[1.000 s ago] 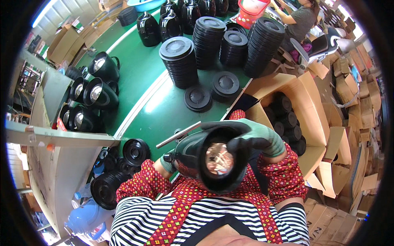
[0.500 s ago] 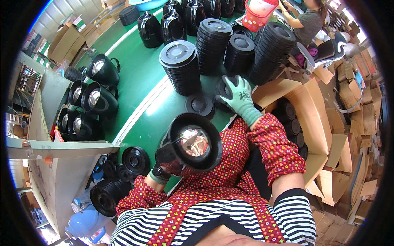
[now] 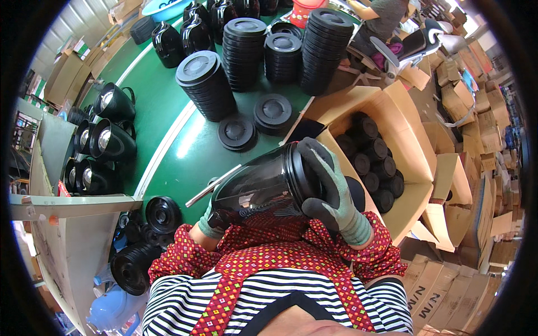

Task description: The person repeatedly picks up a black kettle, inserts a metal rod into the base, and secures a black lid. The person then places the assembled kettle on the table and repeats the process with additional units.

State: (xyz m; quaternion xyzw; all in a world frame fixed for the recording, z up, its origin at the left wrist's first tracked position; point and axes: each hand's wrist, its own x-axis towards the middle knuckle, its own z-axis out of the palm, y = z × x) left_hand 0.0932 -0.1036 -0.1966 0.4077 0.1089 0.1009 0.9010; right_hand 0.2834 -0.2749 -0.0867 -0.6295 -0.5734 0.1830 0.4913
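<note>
A glossy black thermos jug body [image 3: 252, 187] lies tilted on its side in front of my chest. My left hand [image 3: 208, 217], in a green glove, holds it from the handle side; most of its fingers are hidden behind the jug. At the jug's right end sits a black round plastic cap [image 3: 297, 178]. My right hand [image 3: 336, 196], in a green glove with dark fingers, grips this cap by its rim. Past the jug, two short piles of black caps [image 3: 236, 132] lie on the green table [image 3: 190, 134].
Tall stacks of black caps [image 3: 244, 50] stand farther back. Black jugs stand upright behind them, and several jug bodies [image 3: 114, 140] lie at the left. An open cardboard box [image 3: 412, 140] holding black cylindrical parts stands at my right. A person [image 3: 381, 22] sits beyond the table.
My right hand has come from the cap pile to the jug, now with a cap against its end. The jug has turned from mouth-up onto its side. My view has shifted right.
</note>
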